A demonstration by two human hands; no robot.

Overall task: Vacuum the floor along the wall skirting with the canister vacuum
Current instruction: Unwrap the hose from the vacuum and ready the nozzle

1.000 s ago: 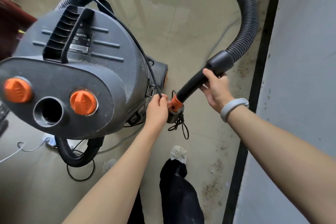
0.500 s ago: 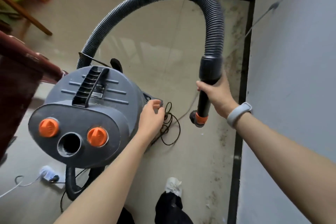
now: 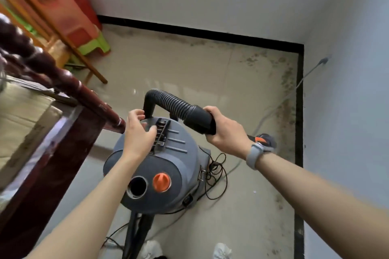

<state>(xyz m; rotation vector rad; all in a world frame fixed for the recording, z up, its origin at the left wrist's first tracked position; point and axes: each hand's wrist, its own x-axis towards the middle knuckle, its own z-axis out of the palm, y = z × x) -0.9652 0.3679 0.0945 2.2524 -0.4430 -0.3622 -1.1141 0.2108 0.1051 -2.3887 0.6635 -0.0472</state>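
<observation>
1. Two forearms reach forward over the canister vacuum (image 3: 160, 166), which stands on the tiled floor (image 3: 242, 82) just ahead of the person's shoes, its power cord (image 3: 216, 176) looped loosely at its right side.
2. Left hand (image 3: 137, 132) lies on the canister's top beside the carry handle (image 3: 160, 135), fingers curled over the rear edge by the hose root; a firm grip cannot be confirmed.
3. Right hand (image 3: 226, 130) is wrapped tightly around the black cuff where the ribbed hose (image 3: 174, 102) meets the wand.
4. Wand's orange-ringed tip (image 3: 262, 140) runs rightward past the wrist, towards the right-hand black skirting (image 3: 299, 111).
5. Dirt lines that skirting and the far one, so the right hand, the nearer one, probably sweeps along it next.
</observation>
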